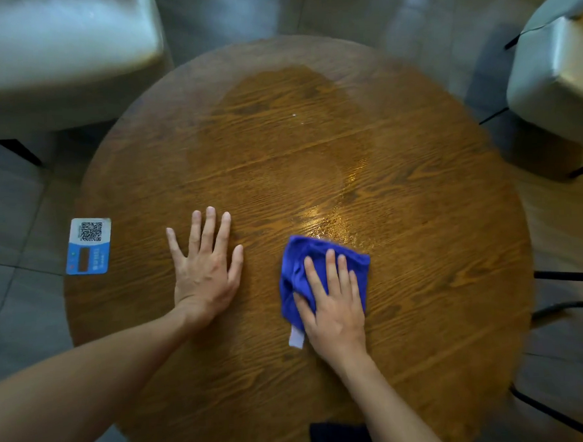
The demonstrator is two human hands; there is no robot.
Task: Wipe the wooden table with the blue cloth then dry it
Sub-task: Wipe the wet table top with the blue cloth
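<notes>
A round wooden table (pixel 418 214) fills the view, with a darker wet patch across its middle and a shiny streak just beyond the cloth. The blue cloth (pixel 298 254) lies crumpled on the near right part of the top, a white tag at its near edge. My right hand (pixel 333 303) presses flat on the cloth, fingers spread over it. To the left, my left hand (pixel 204 262) rests flat on the bare wood, fingers apart, holding nothing.
A blue and white QR-code sticker (pixel 89 246) sits at the table's left edge. A pale cushioned seat (pixel 54 47) stands at the far left and another (pixel 553 82) at the right. Black metal chair legs (pixel 570 277) show by the right rim. Grey tiled floor surrounds the table.
</notes>
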